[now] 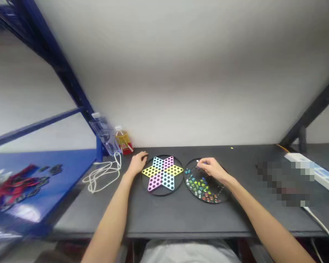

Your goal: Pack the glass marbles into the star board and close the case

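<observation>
A Chinese checkers board with a pink, yellow and light-blue star full of holes lies on the table. My left hand rests beside its upper left rim, fingers loosely apart and holding nothing. To the right of the board is a round black-rimmed tray with many glass marbles in several colours, mostly along its left and lower side. Over the upper part of this tray, my right hand has its thumb and fingertips pinched together. Whatever lies between those fingertips is too small to make out.
A white cord lies in loops at the left, near a clear plastic bottle and a yellow-red drink bottle. At the right are a white power strip and a blurred dark object. A blue frame rises at left.
</observation>
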Demonstrator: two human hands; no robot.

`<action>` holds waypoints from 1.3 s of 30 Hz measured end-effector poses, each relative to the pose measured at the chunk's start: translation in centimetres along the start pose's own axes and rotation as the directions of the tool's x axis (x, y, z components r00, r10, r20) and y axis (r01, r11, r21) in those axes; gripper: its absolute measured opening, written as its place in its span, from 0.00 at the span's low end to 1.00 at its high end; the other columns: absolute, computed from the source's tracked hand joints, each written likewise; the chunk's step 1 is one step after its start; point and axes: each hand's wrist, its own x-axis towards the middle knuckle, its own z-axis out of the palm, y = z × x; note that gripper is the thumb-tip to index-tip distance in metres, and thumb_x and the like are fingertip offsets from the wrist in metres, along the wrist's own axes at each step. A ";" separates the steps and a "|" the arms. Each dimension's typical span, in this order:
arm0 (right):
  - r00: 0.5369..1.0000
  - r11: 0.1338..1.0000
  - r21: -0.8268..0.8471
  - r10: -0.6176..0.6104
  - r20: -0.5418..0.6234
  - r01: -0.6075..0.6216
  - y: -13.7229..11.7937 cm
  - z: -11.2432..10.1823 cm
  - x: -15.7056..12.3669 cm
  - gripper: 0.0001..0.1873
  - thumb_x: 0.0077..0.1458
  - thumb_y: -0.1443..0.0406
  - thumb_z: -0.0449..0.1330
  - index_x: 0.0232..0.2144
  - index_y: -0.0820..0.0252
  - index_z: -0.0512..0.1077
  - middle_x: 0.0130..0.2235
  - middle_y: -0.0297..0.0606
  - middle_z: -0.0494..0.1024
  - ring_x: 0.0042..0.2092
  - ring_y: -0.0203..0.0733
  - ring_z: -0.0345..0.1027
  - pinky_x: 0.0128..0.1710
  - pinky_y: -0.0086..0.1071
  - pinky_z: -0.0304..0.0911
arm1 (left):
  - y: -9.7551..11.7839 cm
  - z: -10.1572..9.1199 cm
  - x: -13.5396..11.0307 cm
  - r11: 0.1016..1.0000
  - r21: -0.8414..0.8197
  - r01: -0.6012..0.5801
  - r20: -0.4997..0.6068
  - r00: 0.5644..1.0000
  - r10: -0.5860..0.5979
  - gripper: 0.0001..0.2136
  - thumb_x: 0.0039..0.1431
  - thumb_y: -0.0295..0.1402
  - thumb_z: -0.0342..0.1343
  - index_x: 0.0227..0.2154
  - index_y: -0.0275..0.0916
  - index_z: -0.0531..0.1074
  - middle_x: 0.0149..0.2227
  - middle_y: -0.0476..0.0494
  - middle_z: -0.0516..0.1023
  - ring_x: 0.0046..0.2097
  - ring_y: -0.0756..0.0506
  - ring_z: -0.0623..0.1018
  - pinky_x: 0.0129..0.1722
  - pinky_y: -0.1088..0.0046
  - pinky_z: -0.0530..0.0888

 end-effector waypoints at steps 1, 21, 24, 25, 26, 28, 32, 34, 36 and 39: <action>0.999 0.995 0.101 0.021 0.028 -0.023 -0.5 -0.2 -0.1 0.11 0.48 0.60 0.64 0.27 0.64 0.70 0.20 0.25 0.50 0.20 0.26 0.37 0.18 0.25 0.31 | -0.1 0.0 0.1 1.000 -0.001 -0.006 0.001 1.000 0.006 0.17 0.60 0.34 0.48 0.47 0.37 0.76 0.53 0.40 0.76 0.57 0.41 0.72 0.60 0.64 0.66; 0.950 0.537 -0.803 0.013 0.313 0.257 -2.6 -2.7 -1.8 0.15 0.48 0.59 0.64 0.38 0.57 0.82 0.33 0.38 0.81 0.33 0.41 0.68 0.33 0.31 0.58 | 0.1 -0.1 0.1 1.000 0.004 -0.007 -0.006 1.000 0.007 0.16 0.60 0.33 0.49 0.47 0.39 0.77 0.53 0.41 0.76 0.57 0.41 0.73 0.61 0.62 0.66; 0.949 0.564 -0.786 0.013 0.316 0.255 -2.5 -2.6 -1.7 0.13 0.45 0.60 0.65 0.34 0.58 0.82 0.27 0.36 0.78 0.29 0.39 0.64 0.31 0.30 0.56 | 0.2 -0.2 0.1 1.000 0.004 -0.003 -0.003 1.000 0.003 0.16 0.60 0.33 0.49 0.47 0.39 0.76 0.53 0.42 0.76 0.57 0.42 0.72 0.60 0.63 0.66; 0.955 0.591 -0.768 -0.011 0.298 0.247 -2.5 -2.6 -1.7 0.12 0.45 0.60 0.66 0.32 0.59 0.82 0.25 0.35 0.75 0.27 0.37 0.62 0.30 0.30 0.55 | 0.2 -0.2 0.1 1.000 0.005 -0.004 -0.003 1.000 0.004 0.16 0.60 0.33 0.49 0.47 0.39 0.77 0.53 0.42 0.76 0.57 0.42 0.72 0.60 0.63 0.66; 0.964 0.637 -0.736 -0.041 0.264 0.229 -2.4 -2.6 -1.6 0.12 0.45 0.59 0.65 0.31 0.60 0.81 0.22 0.33 0.71 0.25 0.35 0.59 0.28 0.29 0.53 | 0.3 -0.2 0.1 1.000 0.004 -0.010 0.000 1.000 0.010 0.16 0.60 0.33 0.49 0.47 0.38 0.76 0.53 0.41 0.76 0.57 0.42 0.72 0.60 0.63 0.66; 0.982 0.796 -0.584 -0.071 0.176 0.162 -2.2 -2.6 -1.5 0.12 0.48 0.58 0.63 0.30 0.61 0.78 0.18 0.28 0.62 0.21 0.31 0.50 0.23 0.28 0.48 | 0.2 -0.2 0.1 1.000 0.000 -0.014 -0.003 1.000 0.014 0.16 0.60 0.33 0.49 0.47 0.38 0.76 0.53 0.41 0.76 0.57 0.42 0.73 0.60 0.63 0.66; 0.989 1.000 -0.028 0.003 0.149 0.001 -1.7 -1.9 -1.3 0.14 0.53 0.54 0.56 0.28 0.58 0.68 0.19 0.24 0.52 0.18 0.29 0.36 0.18 0.27 0.36 | 0.0 0.0 0.1 1.000 -0.008 -0.011 -0.013 1.000 0.011 0.16 0.60 0.33 0.49 0.47 0.38 0.76 0.53 0.40 0.76 0.57 0.41 0.73 0.60 0.63 0.66; 0.988 0.996 0.084 0.016 0.156 -0.029 -1.4 -1.3 -1.2 0.17 0.55 0.53 0.55 0.23 0.58 0.62 0.20 0.25 0.52 0.18 0.28 0.37 0.18 0.27 0.35 | -0.1 0.0 0.1 1.000 -0.009 -0.011 -0.014 1.000 0.011 0.16 0.60 0.34 0.49 0.47 0.38 0.77 0.53 0.40 0.76 0.57 0.41 0.73 0.61 0.63 0.66; 0.996 0.999 0.033 0.006 0.091 -0.009 -1.3 -0.8 -1.3 0.23 0.56 0.51 0.56 0.18 0.57 0.55 0.18 0.24 0.50 0.18 0.28 0.36 0.18 0.28 0.35 | -0.1 0.0 0.1 1.000 -0.008 -0.012 -0.014 1.000 0.012 0.16 0.60 0.33 0.49 0.47 0.38 0.77 0.53 0.40 0.76 0.57 0.41 0.73 0.60 0.63 0.66; 0.995 0.948 -0.312 -0.087 -0.050 0.067 -1.2 -0.6 -2.0 0.28 0.55 0.49 0.58 0.15 0.57 0.53 0.15 0.24 0.48 0.18 0.29 0.38 0.19 0.29 0.37 | 0.1 -0.1 0.0 1.000 -0.005 -0.020 -0.016 1.000 0.020 0.16 0.60 0.33 0.48 0.46 0.38 0.76 0.53 0.40 0.76 0.57 0.42 0.73 0.60 0.63 0.66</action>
